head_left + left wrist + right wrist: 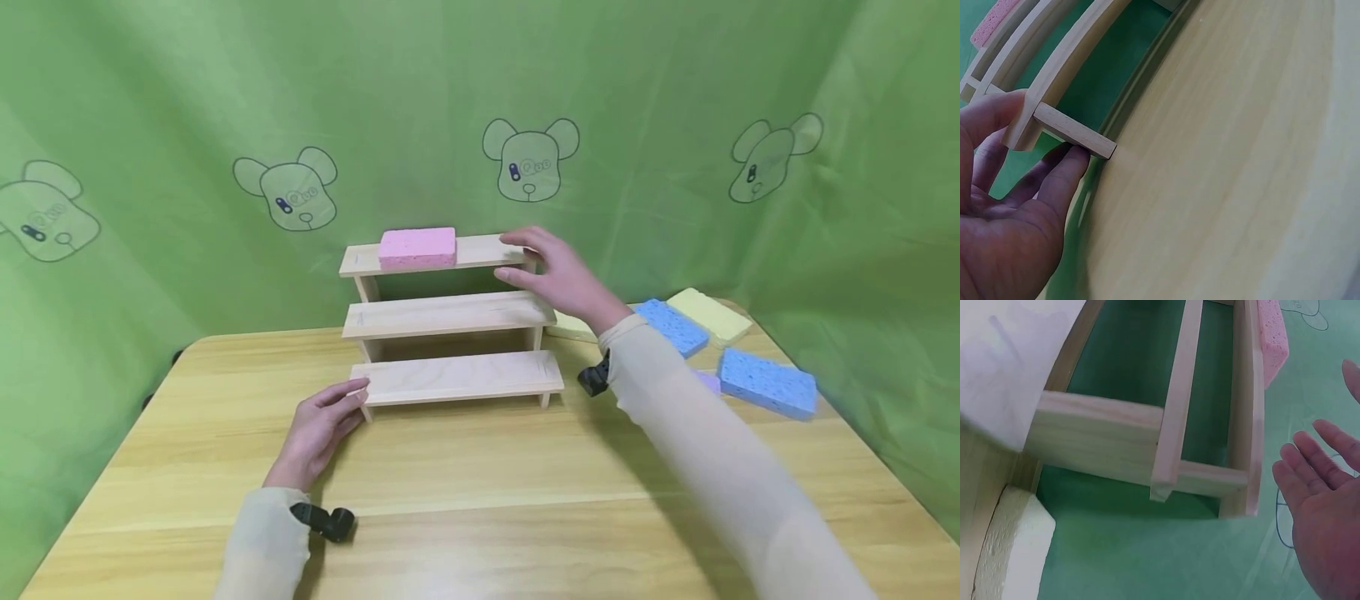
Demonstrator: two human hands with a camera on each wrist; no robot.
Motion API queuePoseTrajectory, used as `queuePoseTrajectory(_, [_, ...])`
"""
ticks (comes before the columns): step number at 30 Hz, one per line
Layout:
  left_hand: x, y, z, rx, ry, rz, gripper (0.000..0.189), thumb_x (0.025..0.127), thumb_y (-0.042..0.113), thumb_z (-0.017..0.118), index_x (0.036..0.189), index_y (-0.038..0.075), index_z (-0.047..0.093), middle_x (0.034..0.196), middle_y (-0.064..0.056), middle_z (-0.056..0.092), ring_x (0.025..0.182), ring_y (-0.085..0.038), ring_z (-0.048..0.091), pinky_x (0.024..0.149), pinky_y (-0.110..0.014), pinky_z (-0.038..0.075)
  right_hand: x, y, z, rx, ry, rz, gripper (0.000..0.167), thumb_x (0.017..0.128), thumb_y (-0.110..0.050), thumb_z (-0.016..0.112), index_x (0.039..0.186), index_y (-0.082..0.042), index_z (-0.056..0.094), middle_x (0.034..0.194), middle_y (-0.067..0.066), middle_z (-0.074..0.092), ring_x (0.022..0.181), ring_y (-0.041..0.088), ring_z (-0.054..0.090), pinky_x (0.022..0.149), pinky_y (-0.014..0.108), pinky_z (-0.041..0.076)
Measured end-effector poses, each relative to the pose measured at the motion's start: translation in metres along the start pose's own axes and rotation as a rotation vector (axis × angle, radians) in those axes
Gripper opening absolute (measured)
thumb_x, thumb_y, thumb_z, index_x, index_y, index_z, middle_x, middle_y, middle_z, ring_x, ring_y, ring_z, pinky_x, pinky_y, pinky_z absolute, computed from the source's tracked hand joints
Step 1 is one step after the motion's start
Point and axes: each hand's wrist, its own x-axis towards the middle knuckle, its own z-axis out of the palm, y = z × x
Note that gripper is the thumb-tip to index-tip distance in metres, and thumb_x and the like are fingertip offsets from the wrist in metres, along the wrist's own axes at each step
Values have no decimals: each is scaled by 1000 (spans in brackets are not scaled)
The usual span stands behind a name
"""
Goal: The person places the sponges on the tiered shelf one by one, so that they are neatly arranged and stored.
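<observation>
A three-step wooden display stand [453,379] stands near the back of the table. On its top step, left of the middle, lies a pink sponge [417,248], also visible in the left wrist view and the right wrist view. My left hand [318,433] grips the left end of the lowest step, fingers at the board's end and thumb against the leg [1075,130]. Over the right end of the top step hovers my right hand [558,271]. In the right wrist view its fingers are spread, apart from the wood, and hold nothing.
Right of the stand lie two blue sponges [768,383], a yellow sponge [708,317], another yellow sponge [570,326] partly behind my right wrist, and a purple piece [708,382] mostly hidden by the sleeve. A green curtain [420,100] hangs behind the table [465,533].
</observation>
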Motion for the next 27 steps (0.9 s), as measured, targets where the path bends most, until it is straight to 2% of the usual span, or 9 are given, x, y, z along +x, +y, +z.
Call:
queuePoseTrajectory(9, [1, 1, 1, 19, 6, -12, 43, 93, 5, 67, 133, -6, 55, 143, -16, 45, 117, -20, 57, 98, -29, 49, -24, 10, -13, -48, -1, -2, 60, 90, -39, 72, 139, -8, 53, 139, 4, 48, 131, 24, 42, 114, 38, 30])
queuePoseTrajectory(14, [1, 0, 2, 18, 20, -17, 42, 93, 6, 67, 132, -5, 56, 143, -16, 46, 116, -20, 58, 97, -29, 50, -33, 12, -16, -39, -9, -6, 58, 91, -37, 70, 138, -8, 53, 140, 5, 47, 132, 25, 41, 114, 40, 30])
queuePoseTrajectory(21, [2, 0, 1, 2, 12, 8, 39, 94, 4, 65, 131, -6, 57, 143, -17, 45, 115, -21, 59, 97, -29, 50, -43, 15, -19, -6, -17, 8, 55, 93, -34, 69, 139, -9, 53, 141, 5, 46, 132, 27, 40, 114, 43, 30])
queuePoseTrajectory(27, [4, -2, 2, 13, 10, 11, 42, 94, 4, 65, 133, -6, 55, 144, -15, 44, 118, -21, 57, 98, -27, 49, -55, 23, -24, 17, -13, 25, 48, 95, -25, 68, 136, -5, 54, 140, 8, 47, 132, 27, 40, 114, 44, 31])
